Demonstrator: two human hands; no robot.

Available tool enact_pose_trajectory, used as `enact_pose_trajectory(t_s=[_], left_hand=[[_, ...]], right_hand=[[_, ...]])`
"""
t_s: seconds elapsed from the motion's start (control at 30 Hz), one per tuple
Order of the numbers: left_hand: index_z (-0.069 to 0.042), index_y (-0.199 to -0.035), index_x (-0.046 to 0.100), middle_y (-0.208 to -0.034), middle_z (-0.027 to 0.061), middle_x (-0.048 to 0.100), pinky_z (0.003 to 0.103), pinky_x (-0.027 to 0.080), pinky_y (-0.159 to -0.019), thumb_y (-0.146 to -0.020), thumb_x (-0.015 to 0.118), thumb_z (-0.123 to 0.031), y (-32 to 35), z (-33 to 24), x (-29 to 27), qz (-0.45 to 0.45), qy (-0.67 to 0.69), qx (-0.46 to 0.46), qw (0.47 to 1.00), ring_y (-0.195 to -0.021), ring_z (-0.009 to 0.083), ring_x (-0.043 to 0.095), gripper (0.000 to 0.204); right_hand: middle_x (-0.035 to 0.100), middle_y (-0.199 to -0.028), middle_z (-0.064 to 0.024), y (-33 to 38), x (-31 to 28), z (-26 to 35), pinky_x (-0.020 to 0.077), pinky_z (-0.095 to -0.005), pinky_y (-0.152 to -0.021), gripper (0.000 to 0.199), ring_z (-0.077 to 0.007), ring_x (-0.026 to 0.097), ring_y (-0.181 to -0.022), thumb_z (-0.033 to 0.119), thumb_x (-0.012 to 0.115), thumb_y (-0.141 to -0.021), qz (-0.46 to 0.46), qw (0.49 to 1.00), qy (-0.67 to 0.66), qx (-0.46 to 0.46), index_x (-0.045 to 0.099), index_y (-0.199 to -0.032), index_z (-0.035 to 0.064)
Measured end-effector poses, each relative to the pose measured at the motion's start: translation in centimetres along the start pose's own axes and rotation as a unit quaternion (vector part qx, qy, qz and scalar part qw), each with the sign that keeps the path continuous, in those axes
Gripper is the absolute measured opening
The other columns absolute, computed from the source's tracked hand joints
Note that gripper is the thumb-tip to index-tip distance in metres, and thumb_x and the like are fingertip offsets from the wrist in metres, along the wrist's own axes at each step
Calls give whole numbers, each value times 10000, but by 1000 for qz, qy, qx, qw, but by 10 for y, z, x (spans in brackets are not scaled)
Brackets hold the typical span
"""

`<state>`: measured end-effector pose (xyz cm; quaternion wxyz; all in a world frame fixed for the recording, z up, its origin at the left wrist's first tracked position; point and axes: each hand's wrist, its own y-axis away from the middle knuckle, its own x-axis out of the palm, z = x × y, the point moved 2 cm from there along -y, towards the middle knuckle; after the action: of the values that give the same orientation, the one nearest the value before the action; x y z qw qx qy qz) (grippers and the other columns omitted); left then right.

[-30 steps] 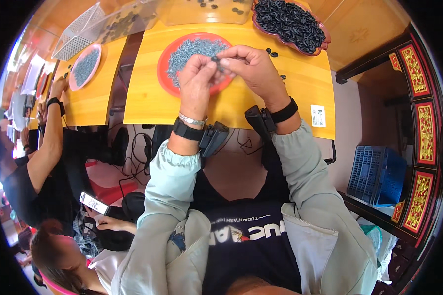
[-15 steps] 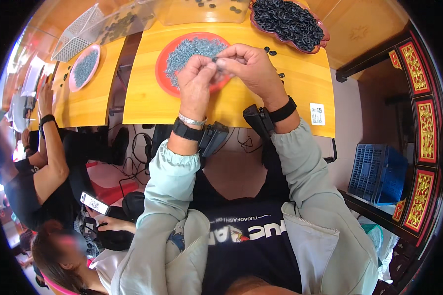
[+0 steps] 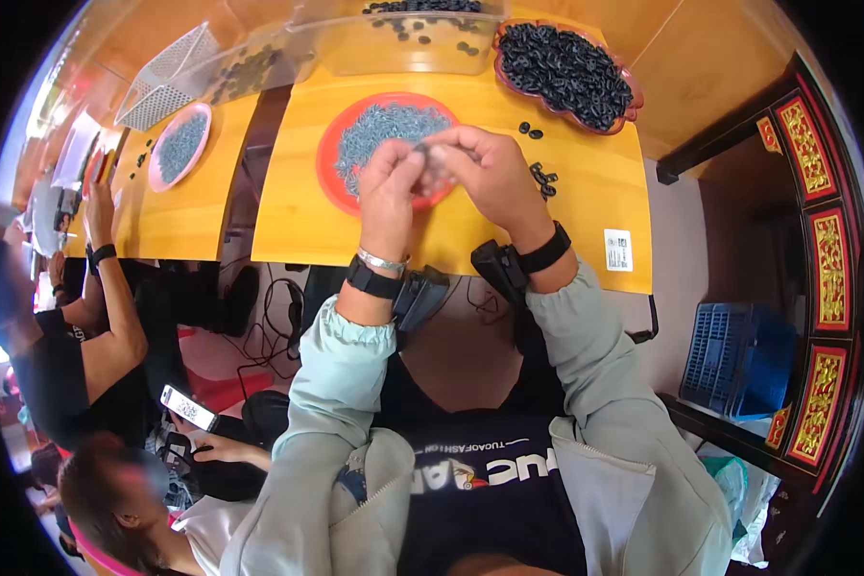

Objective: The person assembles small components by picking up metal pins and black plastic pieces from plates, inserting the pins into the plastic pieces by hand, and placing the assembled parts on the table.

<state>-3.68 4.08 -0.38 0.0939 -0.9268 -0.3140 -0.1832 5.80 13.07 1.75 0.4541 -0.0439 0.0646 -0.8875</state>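
Both my hands are raised over a round red plate (image 3: 332,180) heaped with small, thin grey metal pieces (image 3: 379,130) that look like screws. My left hand (image 3: 391,182) is closed in a pinch on a small black part (image 3: 420,149), mostly hidden by the fingers. My right hand (image 3: 490,173) meets it at the fingertips, its thumb and index finger closed at that same part. Motion smears the right fingertips, so whether they also hold a grey piece is unclear. Several loose black parts (image 3: 542,180) lie on the table to the right of my right hand.
A scalloped red tray (image 3: 634,117) full of black oval parts stands at the far right of the yellow table (image 3: 283,206). Behind the plate is a clear plastic bin (image 3: 403,60). Co-workers sit to my left, near a pink plate (image 3: 155,173). A blue crate (image 3: 730,360) stands at right.
The whole view has shifted, so the table and plate sit lower in the picture. My hands stay together over the plate, with the right fingers moving at the black part.
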Motion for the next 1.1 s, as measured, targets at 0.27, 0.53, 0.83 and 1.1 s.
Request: enact_pose_trajectory(t_s=[0.27,0.53,0.83,1.1], left_hand=[[-33,-826,507,-682,51,553,207,437,-548,-880,467,-102,-2,-1,-2,3,78,-30,997,-583,133,550,97],[-18,-803,527,-657,41,549,205,418,-531,-858,481,-83,0,-5,0,-9,60,-19,998,-557,119,528,96],[-23,-801,519,-679,15,545,188,423,-550,-845,490,-54,2,-5,4,-12,-14,23,1000,-588,73,498,61],[-15,-878,513,-760,21,544,189,470,-606,-850,481,-44,6,-7,8,-7,-12,51,999,-658,63,519,51]], right_hand=[[641,-820,-59,-1,1,-3,489,-207,-668,162,-98,607,-721,26,559,-838,9,999,-41,-10,589,-978,-50],[636,-799,-59,-1,2,-4,490,-208,-649,147,-99,607,-709,25,561,-836,8,999,-35,-4,587,-960,-49],[633,-793,-50,-2,-4,-9,484,-200,-634,119,-104,619,-681,40,551,-848,0,999,-34,-7,572,-937,-36],[602,-712,-38,-2,-3,-3,476,-217,-568,112,-83,571,-624,51,563,-813,-11,998,-54,-15,578,-864,-48]])
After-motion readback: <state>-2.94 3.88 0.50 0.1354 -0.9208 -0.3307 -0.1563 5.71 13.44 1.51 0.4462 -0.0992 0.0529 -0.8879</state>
